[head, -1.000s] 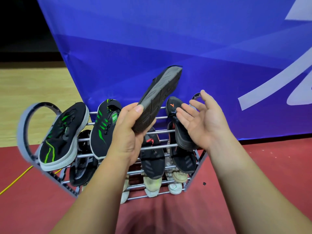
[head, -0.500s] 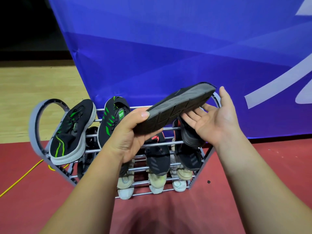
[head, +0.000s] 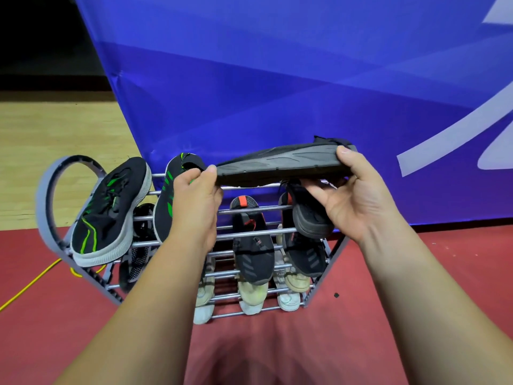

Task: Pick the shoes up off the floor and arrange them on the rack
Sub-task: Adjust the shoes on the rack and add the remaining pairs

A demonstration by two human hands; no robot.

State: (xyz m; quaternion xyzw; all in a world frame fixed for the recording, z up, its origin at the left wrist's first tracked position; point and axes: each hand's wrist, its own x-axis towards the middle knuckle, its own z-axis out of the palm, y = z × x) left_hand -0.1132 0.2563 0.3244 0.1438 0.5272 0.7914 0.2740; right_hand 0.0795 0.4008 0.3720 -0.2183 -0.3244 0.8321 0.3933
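Above a red floor (head: 416,273), a person's left hand (head: 194,209) and right hand (head: 358,201) each clasp one end of a dark grey shoe (head: 280,165), held level and sole-forward over the top bars of a metal rack (head: 249,211) already crowded with pairs, among them a black-and-green trainer (head: 108,209) on the upper left. The placing step appears under way; next the shoe likely needs turning toe-down into the gap beside its black mate (head: 311,218), before the blue banner (head: 277,79) behind.
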